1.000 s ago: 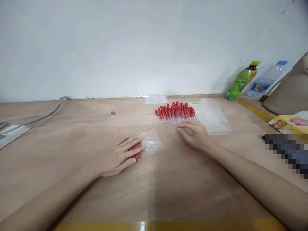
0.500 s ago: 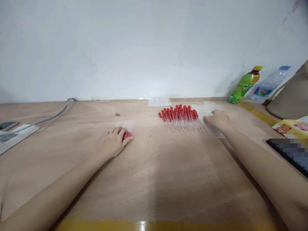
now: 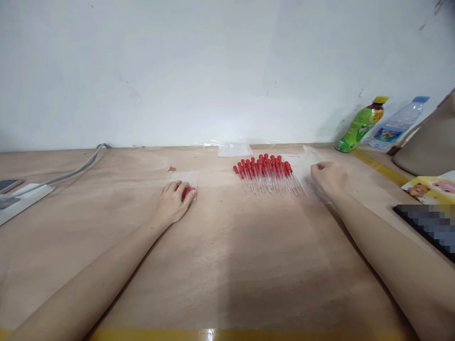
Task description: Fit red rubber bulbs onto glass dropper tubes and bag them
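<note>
On the table to the left, my left hand [image 3: 174, 201] curls over a small clear plastic bag [image 3: 190, 177], with red dropper bulbs [image 3: 187, 191] showing between thumb and forefinger. How much of the bag's contents lies under the palm is hidden. A fanned pile of glass droppers with red bulbs [image 3: 265, 168] lies in the middle, bulbs toward the wall. Right of this pile, my right hand [image 3: 326, 176] is closed at a flat clear plastic bag [image 3: 314, 192], apparently pinching it; the fingertips are partly hidden and slightly blurred.
Another clear bag [image 3: 234, 150] lies by the wall. At right stand a green drink bottle [image 3: 362, 124], a water bottle [image 3: 398, 124] and a beige bag [image 3: 426, 137], with a dark device [image 3: 426, 232] nearer. A grey cable [image 3: 81, 166] and white power strip [image 3: 30, 201] occupy the left.
My right hand has shifted slightly right, its fingers now more tightly closed. My left hand has moved a little up and left with the bag under it. The dropper pile stays put.
</note>
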`<action>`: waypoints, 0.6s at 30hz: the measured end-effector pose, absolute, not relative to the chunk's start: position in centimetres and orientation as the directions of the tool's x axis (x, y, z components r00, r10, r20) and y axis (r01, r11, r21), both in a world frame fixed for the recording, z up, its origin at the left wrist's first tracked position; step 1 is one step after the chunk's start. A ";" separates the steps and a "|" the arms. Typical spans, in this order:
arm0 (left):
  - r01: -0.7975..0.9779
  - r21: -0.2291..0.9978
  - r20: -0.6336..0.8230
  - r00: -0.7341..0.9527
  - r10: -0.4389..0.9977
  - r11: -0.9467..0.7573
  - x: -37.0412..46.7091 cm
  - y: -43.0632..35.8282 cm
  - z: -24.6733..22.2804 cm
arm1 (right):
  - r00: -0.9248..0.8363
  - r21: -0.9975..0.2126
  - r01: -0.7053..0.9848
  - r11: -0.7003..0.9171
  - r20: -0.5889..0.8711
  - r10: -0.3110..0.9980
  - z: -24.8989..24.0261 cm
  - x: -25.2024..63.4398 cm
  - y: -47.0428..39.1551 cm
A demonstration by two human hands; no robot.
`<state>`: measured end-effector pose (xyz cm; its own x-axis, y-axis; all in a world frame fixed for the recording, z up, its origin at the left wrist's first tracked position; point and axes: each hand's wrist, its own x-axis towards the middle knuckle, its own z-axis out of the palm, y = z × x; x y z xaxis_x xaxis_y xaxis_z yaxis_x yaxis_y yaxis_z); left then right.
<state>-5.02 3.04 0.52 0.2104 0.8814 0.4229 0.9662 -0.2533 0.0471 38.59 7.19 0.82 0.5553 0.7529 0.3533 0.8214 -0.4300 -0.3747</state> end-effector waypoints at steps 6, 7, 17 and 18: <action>0.964 0.039 0.534 0.201 0.821 -0.262 -5.2 3.2 0.0 | 0.164 -0.416 0.886 0.205 0.696 0.699 1.3 35.2 4.0; 0.955 0.041 0.568 0.219 0.793 -0.293 -5.2 3.1 0.1 | -0.011 -0.374 0.844 0.384 0.703 0.711 1.1 34.2 3.0; 0.529 0.234 0.610 0.574 0.546 -0.816 -1.4 -1.9 1.2 | -0.764 -0.266 0.443 0.856 0.387 0.516 0.2 29.8 -2.4; 0.466 0.249 0.600 0.614 0.513 -0.849 -1.0 -2.6 1.1 | -0.770 -0.256 0.446 0.857 0.379 0.514 0.3 29.9 -2.4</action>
